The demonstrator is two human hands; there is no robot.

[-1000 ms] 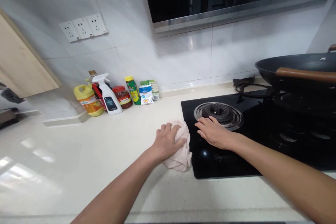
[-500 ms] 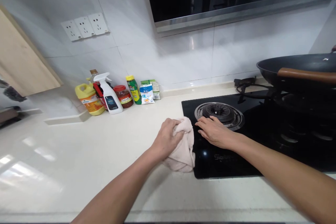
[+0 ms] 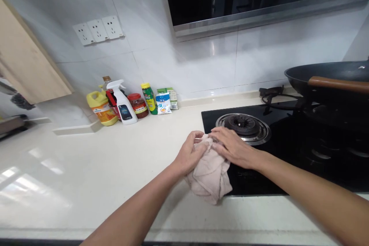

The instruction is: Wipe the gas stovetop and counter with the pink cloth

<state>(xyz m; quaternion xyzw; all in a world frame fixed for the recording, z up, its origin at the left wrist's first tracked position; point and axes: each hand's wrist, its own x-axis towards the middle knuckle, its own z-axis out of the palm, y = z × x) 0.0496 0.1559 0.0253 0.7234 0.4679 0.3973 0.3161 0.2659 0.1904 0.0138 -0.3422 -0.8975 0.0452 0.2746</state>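
A crumpled pale pink cloth point(image 3: 210, 178) lies across the left front edge of the black glass gas stove point(image 3: 253, 184) and the counter beside it. My left hand point(image 3: 189, 154) grips the cloth from the left, thumb on top. From the right, my right hand point(image 3: 233, 149) bends its fingers over the cloth's upper part and holds it too; some fingertips are hidden in the folds. Just behind my right hand is the round left burner point(image 3: 243, 125) with its metal ring.
A black wok point(image 3: 328, 73) with a wooden handle sits on the stove's right side. Along the wall stand a white spray bottle point(image 3: 125, 107), a yellow jug point(image 3: 102, 109), a red-lidded jar point(image 3: 138, 105), a green bottle point(image 3: 150, 100) and packets point(image 3: 163, 103). A range hood point(image 3: 245, 19) hangs above.
My right hand has moved left from beside the burner onto the cloth. The cloth has shifted right and forward over the stove edge, with my left hand still on it.
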